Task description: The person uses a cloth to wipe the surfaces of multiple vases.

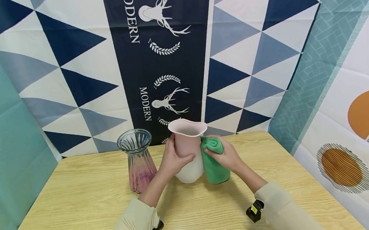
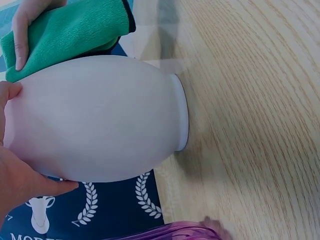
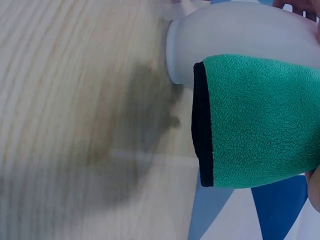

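Note:
A vase (image 1: 188,149), pink at its wavy rim and white toward its base, stands upright on the wooden table. My left hand (image 1: 174,160) grips its upper body from the left, thumb across the front. In the left wrist view the thumb and a fingertip lie on either side of the vase (image 2: 100,120). My right hand (image 1: 225,155) holds a folded green cloth (image 1: 216,168) against the vase's right side. The cloth (image 3: 260,120) hangs down beside the vase in the right wrist view, its dark edging lowest; most of the right hand is hidden there.
A ribbed glass vase (image 1: 139,165), bluish at the top and pink below, stands just left of my left forearm. The wooden table (image 1: 81,209) ends at a patterned cloth backdrop (image 1: 164,66) close behind both vases. More cloth hangs along the left and right sides.

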Motion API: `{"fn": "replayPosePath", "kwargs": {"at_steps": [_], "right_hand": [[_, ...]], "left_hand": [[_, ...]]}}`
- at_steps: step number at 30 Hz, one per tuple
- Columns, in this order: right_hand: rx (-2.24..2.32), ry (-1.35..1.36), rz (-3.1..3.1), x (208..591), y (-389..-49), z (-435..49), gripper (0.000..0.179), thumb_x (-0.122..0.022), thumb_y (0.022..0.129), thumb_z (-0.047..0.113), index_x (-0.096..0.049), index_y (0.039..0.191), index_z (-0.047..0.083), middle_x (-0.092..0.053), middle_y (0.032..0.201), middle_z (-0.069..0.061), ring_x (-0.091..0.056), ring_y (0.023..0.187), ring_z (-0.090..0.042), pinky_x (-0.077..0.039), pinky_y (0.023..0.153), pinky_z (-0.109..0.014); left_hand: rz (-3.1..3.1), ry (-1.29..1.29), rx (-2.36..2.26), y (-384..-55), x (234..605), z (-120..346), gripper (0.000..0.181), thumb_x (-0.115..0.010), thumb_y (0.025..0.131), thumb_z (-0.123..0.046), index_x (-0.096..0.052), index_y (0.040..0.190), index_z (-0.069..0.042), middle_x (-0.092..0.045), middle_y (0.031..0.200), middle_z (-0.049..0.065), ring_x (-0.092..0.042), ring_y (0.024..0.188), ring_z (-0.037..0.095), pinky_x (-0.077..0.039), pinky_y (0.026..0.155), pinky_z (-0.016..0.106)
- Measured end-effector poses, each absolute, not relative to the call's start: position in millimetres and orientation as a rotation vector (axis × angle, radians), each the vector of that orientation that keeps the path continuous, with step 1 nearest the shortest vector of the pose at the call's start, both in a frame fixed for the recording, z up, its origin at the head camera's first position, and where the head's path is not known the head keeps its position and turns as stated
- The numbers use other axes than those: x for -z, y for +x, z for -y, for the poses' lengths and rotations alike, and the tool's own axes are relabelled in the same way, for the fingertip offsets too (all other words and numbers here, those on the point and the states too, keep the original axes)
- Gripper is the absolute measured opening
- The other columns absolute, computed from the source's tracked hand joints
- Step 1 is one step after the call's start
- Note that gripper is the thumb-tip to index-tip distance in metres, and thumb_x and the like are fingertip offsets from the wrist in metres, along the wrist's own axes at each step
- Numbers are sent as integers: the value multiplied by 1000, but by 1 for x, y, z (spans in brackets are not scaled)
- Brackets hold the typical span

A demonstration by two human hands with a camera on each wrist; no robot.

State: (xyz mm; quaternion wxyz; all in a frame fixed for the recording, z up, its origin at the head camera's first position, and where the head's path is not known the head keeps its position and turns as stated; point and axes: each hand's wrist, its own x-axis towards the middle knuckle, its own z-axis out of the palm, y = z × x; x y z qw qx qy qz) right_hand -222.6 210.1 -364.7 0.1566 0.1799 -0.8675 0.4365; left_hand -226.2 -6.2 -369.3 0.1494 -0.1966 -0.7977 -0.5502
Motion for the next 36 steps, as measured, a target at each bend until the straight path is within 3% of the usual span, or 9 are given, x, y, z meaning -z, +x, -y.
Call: {"fn": "replayPosePath", "kwargs": {"at_steps": [12,20,36], "right_hand": [[-1249,473,2563,389,-218,-218,47,-70,84,25,-52,127,16,-60,125,-10,-55,116,-31,-46,95,-51],[-1193,464,2614,399,-216,-223,46,-70,84,24,-53,126,17,-61,123,-10,-57,115,-31,-47,94,-51],[-1173,485,2545,383,-220,-222,48,-70,84,24,-52,128,13,-61,123,-11,-57,114,-32,-48,92,-51]], "left_hand": [[2262,-488,1582,-225,370,0,103,-86,64,-30,-26,145,-8,-41,133,14,-39,118,26,-43,97,46],[2265,-392,1456,-222,372,-4,99,-85,65,-37,-30,141,-6,-37,130,16,-44,116,28,-44,98,46],[2228,-415,1391,-220,372,-9,96,-83,67,-34,-30,140,-2,-42,128,18,-46,113,30,-45,95,47]]}}
